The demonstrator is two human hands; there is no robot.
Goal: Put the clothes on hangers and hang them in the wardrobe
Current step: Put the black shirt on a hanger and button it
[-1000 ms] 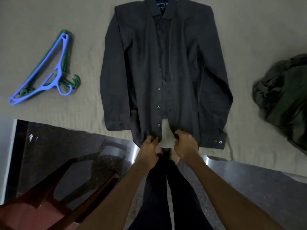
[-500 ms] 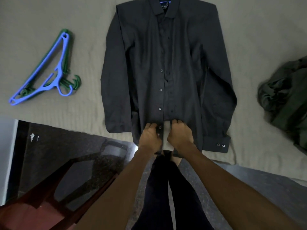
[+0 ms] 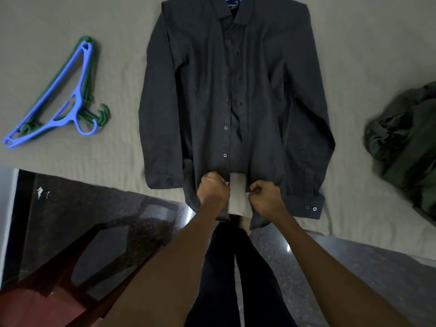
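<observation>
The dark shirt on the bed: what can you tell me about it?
The dark shirt is long-sleeved, collared, woven-looking, with small pale buttons. It lies flat, front up, on the grey bedsheet, collar far, sleeves at its sides, hem at the bed's edge. The left hand and right hand each grip a front panel, parted there.

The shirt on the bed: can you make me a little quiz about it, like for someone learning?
1. True or false: the dark shirt lies flat on the bed with its collar pointing away from the person.
2. What does each hand grip? A) a hanger B) the shirt's bottom front edges C) the green clothes
3. Which hanger lies on top of the pile: blue or green?

Key:
1. True.
2. B: the left hand and right hand each grip one edge.
3. The blue hanger, over the green hangers.
</observation>
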